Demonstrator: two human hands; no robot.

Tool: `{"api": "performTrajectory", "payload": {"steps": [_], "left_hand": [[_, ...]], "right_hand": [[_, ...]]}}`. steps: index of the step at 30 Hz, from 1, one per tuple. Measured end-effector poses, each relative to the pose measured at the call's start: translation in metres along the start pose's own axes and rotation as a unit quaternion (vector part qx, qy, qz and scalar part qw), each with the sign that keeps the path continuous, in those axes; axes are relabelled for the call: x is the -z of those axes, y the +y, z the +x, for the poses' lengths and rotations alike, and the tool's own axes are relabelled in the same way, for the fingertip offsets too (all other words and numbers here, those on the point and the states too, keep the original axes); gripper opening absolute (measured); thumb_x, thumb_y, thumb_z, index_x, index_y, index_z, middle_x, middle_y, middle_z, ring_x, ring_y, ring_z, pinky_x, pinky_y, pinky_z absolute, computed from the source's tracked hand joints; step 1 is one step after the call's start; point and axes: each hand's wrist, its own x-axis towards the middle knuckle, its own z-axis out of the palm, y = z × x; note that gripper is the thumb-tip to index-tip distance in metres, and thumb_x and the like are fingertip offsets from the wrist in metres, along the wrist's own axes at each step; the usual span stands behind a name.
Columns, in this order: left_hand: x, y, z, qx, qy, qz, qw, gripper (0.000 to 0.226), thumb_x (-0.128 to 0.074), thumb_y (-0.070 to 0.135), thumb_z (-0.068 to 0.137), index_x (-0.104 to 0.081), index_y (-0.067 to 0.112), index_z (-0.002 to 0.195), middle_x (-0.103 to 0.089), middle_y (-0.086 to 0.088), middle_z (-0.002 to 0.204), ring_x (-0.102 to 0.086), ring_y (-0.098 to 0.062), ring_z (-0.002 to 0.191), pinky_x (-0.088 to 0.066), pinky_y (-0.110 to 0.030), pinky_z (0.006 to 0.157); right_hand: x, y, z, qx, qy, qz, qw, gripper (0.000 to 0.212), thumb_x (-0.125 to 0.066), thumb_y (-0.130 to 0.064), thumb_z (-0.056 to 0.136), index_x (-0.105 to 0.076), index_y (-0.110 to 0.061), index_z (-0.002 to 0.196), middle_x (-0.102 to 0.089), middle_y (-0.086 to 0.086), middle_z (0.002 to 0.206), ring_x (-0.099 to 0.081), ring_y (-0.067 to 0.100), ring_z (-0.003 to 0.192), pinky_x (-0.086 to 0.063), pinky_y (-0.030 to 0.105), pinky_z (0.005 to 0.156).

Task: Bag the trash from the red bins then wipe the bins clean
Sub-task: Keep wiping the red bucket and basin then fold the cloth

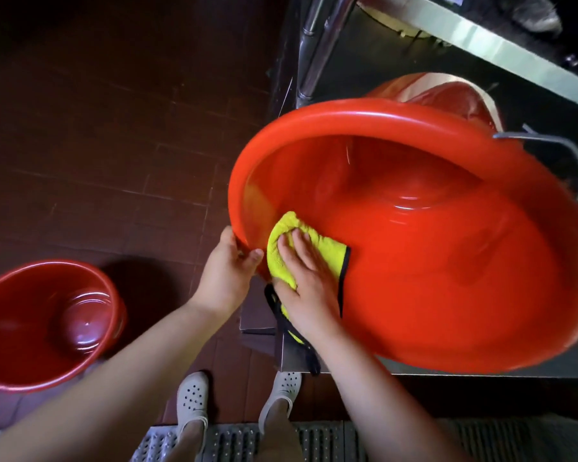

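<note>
My left hand [226, 271] grips the near rim of the tilted red bin [431, 261] while my right hand [306, 281] presses a yellow cloth [327, 250] flat against its inner wall; a second red bin [24, 331] stands on the tiled floor [114, 145] at left.

Open tiled floor [97, 145] lies left of the tilted red bin [447, 261] – a second red bin [44, 325] stands lower left; steel legs [317, 51] and a bagged bin [447, 95] crowd behind
</note>
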Motion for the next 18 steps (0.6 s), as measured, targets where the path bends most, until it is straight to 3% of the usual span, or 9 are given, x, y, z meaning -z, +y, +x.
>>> {"api": "performTrajectory", "payload": {"steps": [3, 5, 7, 10, 12, 16, 18], "left_hand": [[0.003, 0.01, 0.005, -0.009, 0.023, -0.006, 1.0, 0.02, -0.059, 0.037, 0.073, -0.049, 0.046, 0.087, -0.067, -0.01, 0.089, -0.065, -0.034, 0.087, -0.053, -0.056, 0.08], [0.009, 0.019, 0.009, -0.021, 0.03, -0.017, 0.999, 0.017, -0.06, 0.035, 0.073, -0.05, 0.043, 0.085, -0.065, -0.016, 0.089, -0.064, -0.041, 0.088, -0.052, -0.058, 0.081], [0.015, 0.033, 0.013, -0.054, 0.038, 0.017, 0.998, 0.015, -0.061, 0.035, 0.075, -0.05, 0.04, 0.084, -0.063, -0.017, 0.087, -0.062, -0.04, 0.087, -0.052, -0.056, 0.08], [0.021, 0.052, 0.018, -0.12, 0.059, 0.105, 0.985, 0.015, -0.059, 0.041, 0.076, -0.049, 0.046, 0.086, -0.064, 0.005, 0.08, -0.064, -0.015, 0.078, -0.055, -0.037, 0.074], [0.019, 0.063, 0.018, -0.146, 0.064, 0.081, 0.984, 0.017, -0.06, 0.037, 0.078, -0.05, 0.048, 0.087, -0.065, 0.013, 0.083, -0.063, -0.004, 0.078, -0.052, -0.021, 0.072], [0.002, 0.041, 0.009, -0.042, 0.03, -0.059, 0.997, 0.025, -0.062, 0.009, 0.088, -0.051, 0.029, 0.096, -0.064, 0.001, 0.092, -0.06, -0.015, 0.087, -0.048, -0.025, 0.081], [-0.009, 0.02, -0.004, 0.047, -0.049, -0.085, 0.994, 0.021, -0.056, 0.004, 0.091, -0.05, 0.022, 0.099, -0.062, -0.001, 0.092, -0.057, -0.018, 0.094, -0.047, -0.021, 0.08]], "right_hand": [[0.009, 0.012, 0.014, -0.015, -0.027, 0.058, 0.998, 0.065, -0.054, -0.021, 0.084, -0.033, -0.03, 0.145, -0.008, -0.019, 0.151, -0.007, 0.005, 0.144, -0.008, 0.025, 0.117], [0.018, 0.026, 0.034, -0.041, -0.022, 0.088, 0.995, 0.063, -0.055, -0.011, 0.086, -0.036, -0.022, 0.144, -0.014, -0.01, 0.154, -0.011, 0.012, 0.145, -0.009, 0.024, 0.116], [0.029, 0.044, 0.06, -0.084, 0.002, 0.082, 0.993, 0.058, -0.056, -0.005, 0.087, -0.038, -0.014, 0.142, -0.019, 0.004, 0.156, -0.017, 0.017, 0.144, -0.008, 0.013, 0.111], [0.051, 0.075, 0.097, -0.174, 0.025, 0.04, 0.984, 0.054, -0.053, -0.014, 0.091, -0.037, -0.012, 0.143, -0.02, 0.008, 0.156, -0.019, 0.018, 0.144, -0.011, 0.017, 0.11], [0.06, 0.093, 0.115, -0.224, 0.019, 0.006, 0.974, 0.057, -0.051, -0.026, 0.093, -0.032, -0.016, 0.146, -0.017, 0.005, 0.158, -0.016, 0.018, 0.144, -0.012, 0.025, 0.113], [0.064, 0.106, 0.13, -0.245, -0.01, -0.07, 0.967, 0.061, -0.046, -0.046, 0.092, -0.027, -0.028, 0.147, -0.012, -0.003, 0.159, -0.011, 0.017, 0.145, -0.013, 0.034, 0.117], [0.061, 0.1, 0.128, -0.252, -0.012, -0.089, 0.964, 0.061, -0.045, -0.048, 0.092, -0.026, -0.031, 0.147, -0.014, -0.004, 0.159, -0.011, 0.017, 0.146, -0.014, 0.036, 0.117]]}}
